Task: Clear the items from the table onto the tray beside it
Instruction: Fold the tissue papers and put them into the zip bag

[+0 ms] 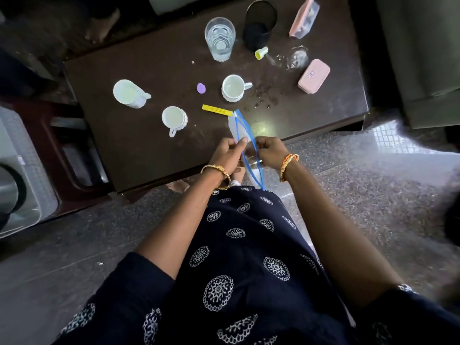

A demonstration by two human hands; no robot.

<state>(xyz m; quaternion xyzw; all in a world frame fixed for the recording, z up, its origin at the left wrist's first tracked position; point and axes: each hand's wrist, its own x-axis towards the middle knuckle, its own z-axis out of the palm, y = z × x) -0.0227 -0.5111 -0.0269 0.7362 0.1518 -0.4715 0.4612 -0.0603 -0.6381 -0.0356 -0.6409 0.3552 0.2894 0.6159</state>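
— Both hands pinch the zip bag (245, 143): left hand (227, 155) and right hand (270, 153) each closed on one lip, holding its mouth apart above the table (149, 150) edge.

— So which step?

— Probably bagging small items; cups (174, 118) wait, tray (22, 170) sits left.

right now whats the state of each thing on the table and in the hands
zip bag: held by both hands, mouth open
left hand: gripping bag
right hand: gripping bag
glass: upright, holds water
black cup: upright
three white cups: upright
pink box: closed
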